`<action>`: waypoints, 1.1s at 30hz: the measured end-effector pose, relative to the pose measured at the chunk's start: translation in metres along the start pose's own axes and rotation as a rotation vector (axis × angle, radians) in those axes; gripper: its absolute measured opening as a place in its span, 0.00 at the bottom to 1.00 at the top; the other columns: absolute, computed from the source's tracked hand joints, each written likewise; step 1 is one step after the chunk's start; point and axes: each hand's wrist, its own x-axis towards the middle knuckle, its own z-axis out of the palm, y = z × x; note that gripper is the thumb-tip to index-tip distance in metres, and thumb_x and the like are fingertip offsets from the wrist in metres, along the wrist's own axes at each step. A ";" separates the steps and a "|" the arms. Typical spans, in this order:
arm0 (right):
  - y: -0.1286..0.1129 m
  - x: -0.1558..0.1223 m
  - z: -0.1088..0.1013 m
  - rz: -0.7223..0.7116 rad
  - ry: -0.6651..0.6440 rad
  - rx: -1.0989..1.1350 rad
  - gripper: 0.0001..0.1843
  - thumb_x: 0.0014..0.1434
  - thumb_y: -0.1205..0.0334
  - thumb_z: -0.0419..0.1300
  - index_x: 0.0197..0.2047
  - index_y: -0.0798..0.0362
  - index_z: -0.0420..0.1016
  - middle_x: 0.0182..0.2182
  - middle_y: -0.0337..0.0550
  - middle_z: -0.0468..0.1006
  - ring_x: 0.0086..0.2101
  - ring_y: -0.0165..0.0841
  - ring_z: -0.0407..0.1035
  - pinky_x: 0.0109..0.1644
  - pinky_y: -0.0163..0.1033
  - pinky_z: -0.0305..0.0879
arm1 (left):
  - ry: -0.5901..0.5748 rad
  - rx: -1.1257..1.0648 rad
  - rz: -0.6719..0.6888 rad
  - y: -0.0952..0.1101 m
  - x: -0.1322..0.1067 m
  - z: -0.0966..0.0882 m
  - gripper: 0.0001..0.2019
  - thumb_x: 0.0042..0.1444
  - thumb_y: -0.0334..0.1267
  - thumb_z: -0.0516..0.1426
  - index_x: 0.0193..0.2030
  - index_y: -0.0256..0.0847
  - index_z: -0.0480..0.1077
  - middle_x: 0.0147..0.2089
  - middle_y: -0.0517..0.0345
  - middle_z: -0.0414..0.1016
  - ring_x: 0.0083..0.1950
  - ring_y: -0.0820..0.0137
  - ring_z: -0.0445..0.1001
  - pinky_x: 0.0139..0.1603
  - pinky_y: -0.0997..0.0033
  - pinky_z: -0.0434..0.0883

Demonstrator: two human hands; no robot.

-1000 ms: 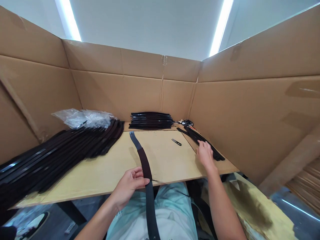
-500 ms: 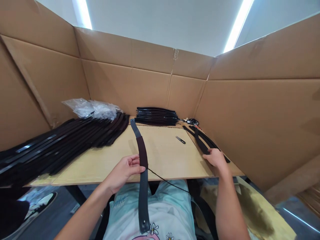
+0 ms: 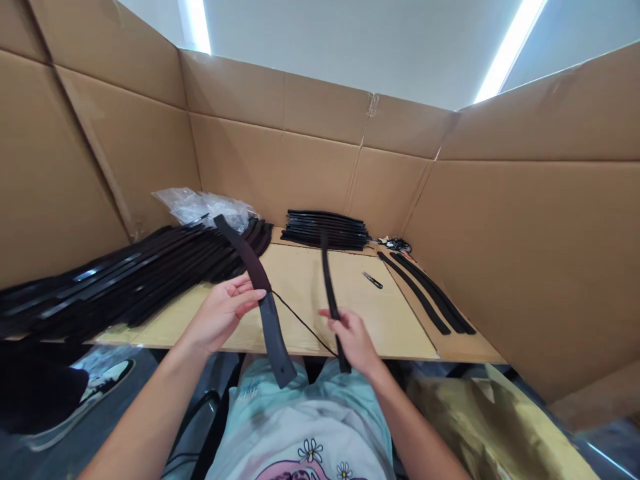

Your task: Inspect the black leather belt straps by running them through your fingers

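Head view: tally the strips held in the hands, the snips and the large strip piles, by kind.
Held strips: 2 (left-held strip, right-held strip)
Snips: 1
Large strip piles: 2 (left pile, back stack)
Total: 5

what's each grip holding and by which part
Left grip: the maroon-grey strip, about its middle, where the colours meet. Right grip: the black strip, toward its near end.
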 end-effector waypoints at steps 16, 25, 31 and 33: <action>0.015 0.011 -0.031 0.088 0.033 -0.911 0.11 0.56 0.60 0.54 0.33 0.57 0.74 0.30 0.53 0.79 0.31 0.39 0.72 0.32 0.36 0.56 | -0.109 0.085 -0.088 -0.028 0.007 0.015 0.18 0.38 0.33 0.67 0.40 0.35 0.75 0.39 0.49 0.81 0.40 0.63 0.78 0.39 0.69 0.74; 0.033 0.021 -0.060 0.187 0.054 -1.076 0.14 0.55 0.60 0.54 0.35 0.59 0.78 0.35 0.58 0.80 0.36 0.41 0.74 0.35 0.36 0.59 | -0.218 0.138 -0.177 -0.064 0.012 0.038 0.15 0.38 0.31 0.65 0.38 0.36 0.76 0.38 0.50 0.81 0.40 0.63 0.77 0.39 0.70 0.71; 0.036 0.021 -0.064 0.213 0.021 -1.071 0.13 0.56 0.62 0.54 0.37 0.58 0.78 0.36 0.57 0.80 0.39 0.40 0.74 0.36 0.36 0.60 | -0.257 0.174 -0.192 -0.075 0.014 0.037 0.14 0.40 0.31 0.64 0.37 0.35 0.75 0.38 0.51 0.80 0.38 0.64 0.76 0.36 0.71 0.70; 0.038 0.021 -0.064 0.217 0.020 -1.076 0.14 0.56 0.62 0.54 0.39 0.58 0.78 0.37 0.57 0.80 0.39 0.40 0.74 0.38 0.36 0.60 | -0.255 0.172 -0.197 -0.077 0.014 0.037 0.14 0.39 0.31 0.64 0.37 0.35 0.75 0.37 0.51 0.80 0.37 0.64 0.76 0.36 0.71 0.70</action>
